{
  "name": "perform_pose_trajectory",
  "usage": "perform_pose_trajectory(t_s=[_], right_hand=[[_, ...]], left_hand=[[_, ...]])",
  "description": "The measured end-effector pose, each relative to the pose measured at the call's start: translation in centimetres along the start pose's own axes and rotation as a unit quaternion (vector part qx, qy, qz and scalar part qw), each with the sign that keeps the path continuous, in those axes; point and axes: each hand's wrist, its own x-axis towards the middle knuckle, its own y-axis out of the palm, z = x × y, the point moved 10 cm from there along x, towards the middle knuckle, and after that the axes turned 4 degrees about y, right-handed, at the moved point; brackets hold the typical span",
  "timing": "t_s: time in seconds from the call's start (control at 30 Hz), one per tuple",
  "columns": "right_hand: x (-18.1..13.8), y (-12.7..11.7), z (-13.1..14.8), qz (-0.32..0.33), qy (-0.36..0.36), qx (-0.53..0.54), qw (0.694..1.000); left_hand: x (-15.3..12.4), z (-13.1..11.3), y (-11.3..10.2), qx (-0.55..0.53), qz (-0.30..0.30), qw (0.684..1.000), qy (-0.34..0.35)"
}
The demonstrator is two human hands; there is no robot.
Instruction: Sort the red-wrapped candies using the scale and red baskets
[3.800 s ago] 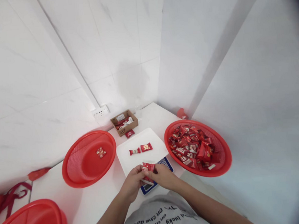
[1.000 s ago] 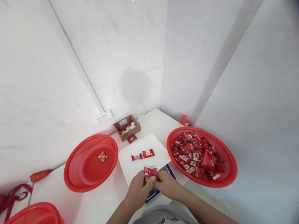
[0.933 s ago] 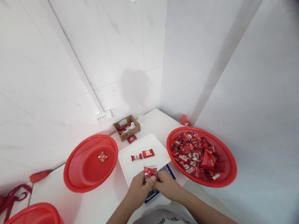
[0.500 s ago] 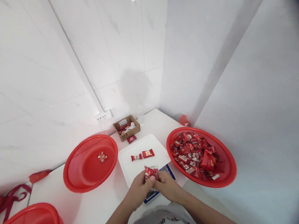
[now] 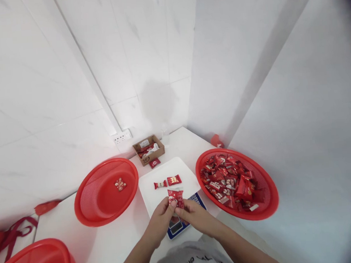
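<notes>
Both bare hands of a person meet over the near part of a scale with a flat white square platform (image 5: pixel 182 167) and a blue keypad panel (image 5: pixel 199 202). The fingers of the left hand (image 5: pixel 161 221) and the right hand (image 5: pixel 198 217) are closed on opposite sides of a small, glossy red-and-white printed packet (image 5: pixel 176 195), the left thumb lying across its face. Whether the packet touches the scale cannot be told.

Farther back on the platform lie a narrow red-and-white wrapped packet (image 5: pixel 160 185) and, just beside it, a wider red packet with cream print (image 5: pixel 174 179). To the right, a round red plastic mesh basket (image 5: pixel 272 209) holds a heap of red wrapped packets (image 5: pixel 224 180). To the left, a second red mesh basket (image 5: pixel 106 199) contains a red-and-cream patterned piece (image 5: pixel 120 184). Behind the scale, an open brown cardboard box (image 5: pixel 154 155) stands on the white worktop (image 5: pixel 117 241), with a dark red packet (image 5: pixel 155 163) at its front. A third red basket (image 5: pixel 40 261) is cut off at lower left.
</notes>
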Motion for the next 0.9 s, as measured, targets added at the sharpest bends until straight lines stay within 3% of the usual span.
perform_pose_trajectory(t_s=[0.17, 0.27, 0.53, 0.6, 0.7, 0.77, 0.9], right_hand=[[-0.4, -1.1, 1.5, -0.047, -0.044, -0.035, 0.997], [-0.7, -0.8, 1.9, -0.030, -0.057, -0.033, 0.997], [-0.2, -1.0, -0.4, -0.026, -0.017, -0.025, 0.999], [-0.1, -1.0, -0.3, -0.016, -0.014, -0.019, 1.000], [-0.1, -1.8, 0.3, -0.050, -0.021, -0.040, 0.998], [-0.2, -2.1, 0.7, -0.070, -0.023, -0.069, 0.995], [-0.5, -1.4, 0.1, -0.037, 0.012, -0.062, 0.997]], left_hand=[[-0.1, -0.6, 0.2, 0.017, 0.030, 0.999, 0.010], [-0.3, -0.5, 0.6, 0.005, 0.065, 0.998, 0.000], [-0.2, -0.6, 0.5, -0.013, 0.077, 0.997, 0.021], [-0.1, -0.7, 0.3, -0.004, 0.070, 0.997, 0.023], [-0.1, -0.8, 0.1, 0.002, 0.061, 0.998, 0.025], [0.0, -0.6, 0.3, 0.009, 0.071, 0.997, 0.023], [-0.2, 0.0, 1.0, 0.035, 0.110, 0.993, 0.003]])
